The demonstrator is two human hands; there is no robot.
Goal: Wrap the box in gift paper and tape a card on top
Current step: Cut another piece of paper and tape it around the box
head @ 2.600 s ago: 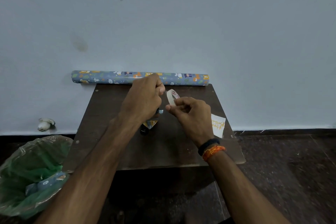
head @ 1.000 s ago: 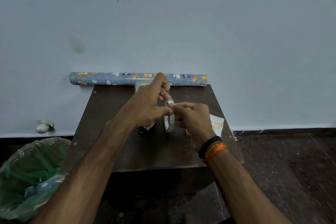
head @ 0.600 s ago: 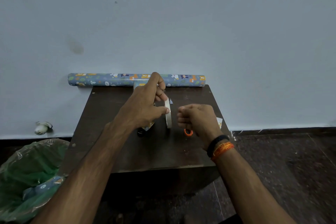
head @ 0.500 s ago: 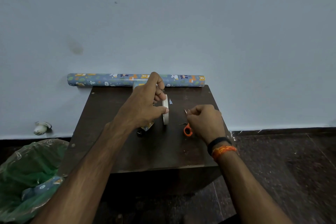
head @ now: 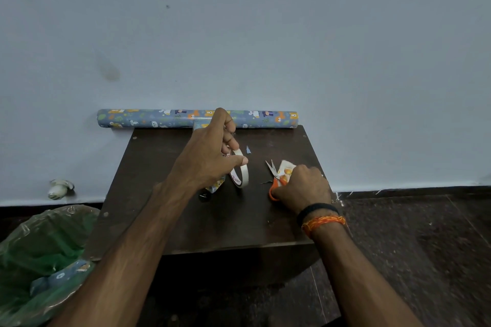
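Wrapped box [head: 216,185] mostly hidden behind left hand [head: 210,159].

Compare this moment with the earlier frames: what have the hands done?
The right hand let go of the tape roll, moved right and down, and gripped the orange scissors. The left hand still holds the tape roll upright; the gift paper roll stayed put.

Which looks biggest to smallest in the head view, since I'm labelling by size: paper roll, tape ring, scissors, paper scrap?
1. Paper roll, by far the longest.
2 and 3. Tape ring and scissors look alike; the right hand hides part of the scissors, so no ranking.
4. Paper scrap, tiny.
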